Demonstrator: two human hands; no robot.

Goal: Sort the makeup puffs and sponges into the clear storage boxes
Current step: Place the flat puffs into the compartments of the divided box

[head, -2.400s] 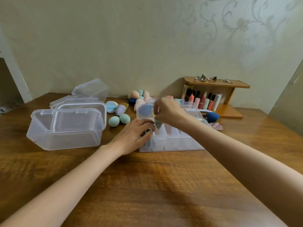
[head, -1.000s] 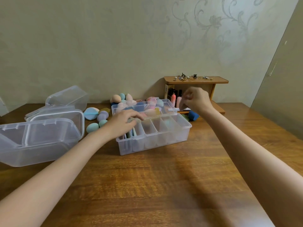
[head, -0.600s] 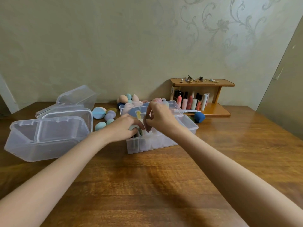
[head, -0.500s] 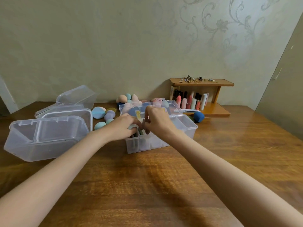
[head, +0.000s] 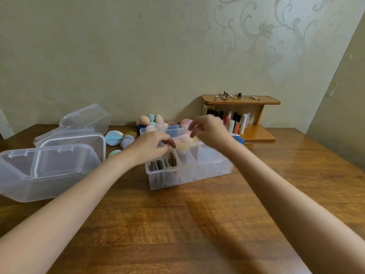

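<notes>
Hands over the clear divided plastic storage box on the brown wooden table. My left hand rested above the box's left compartment, fingers loosely curled and spread, gripping nothing I could see. My right hand was blurred, raised above the box's back edge near its open lid, fingers loosely apart; whether it held anything I cannot tell. Half a second before, that hand was down in the left compartment beside the left one; now it had lifted up and to the right. Flat puffs in green, brown and pink stood on edge in the left compartment; other compartments looked pale, contents unclear. Loose egg-shaped sponges in peach, blue and lilac lay behind the box near the wall. Big clear lidded tubs sat left, well apart. Small wooden shelf with lipsticks stood at back right.
</notes>
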